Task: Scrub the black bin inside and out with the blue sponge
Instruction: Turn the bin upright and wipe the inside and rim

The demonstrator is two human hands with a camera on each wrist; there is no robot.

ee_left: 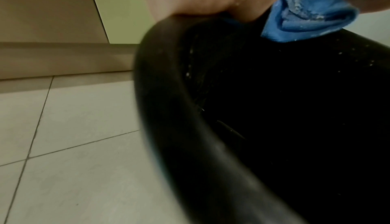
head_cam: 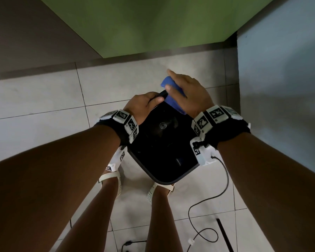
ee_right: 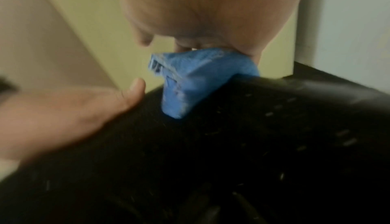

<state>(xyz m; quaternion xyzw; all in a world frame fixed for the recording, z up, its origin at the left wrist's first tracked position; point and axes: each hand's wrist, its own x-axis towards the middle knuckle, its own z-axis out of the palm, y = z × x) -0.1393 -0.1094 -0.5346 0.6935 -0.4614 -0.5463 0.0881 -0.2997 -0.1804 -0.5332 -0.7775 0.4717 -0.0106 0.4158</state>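
I judge I'm mid-scrub: my right hand grips the blue sponge folded over the black bin rim, my left hand clamps that rim; suds fleck the inside, outside apparently left.

You stand on a floor of pale square tiles with thin dark grout lines. Ahead of you a green wall meets a brown wall on your left and a pale blue wall on your right, with a dark skirting strip along their base. You wear white perforated sandals. A thin black cable loops across the tiles at your right, near a black rod lying on the floor.
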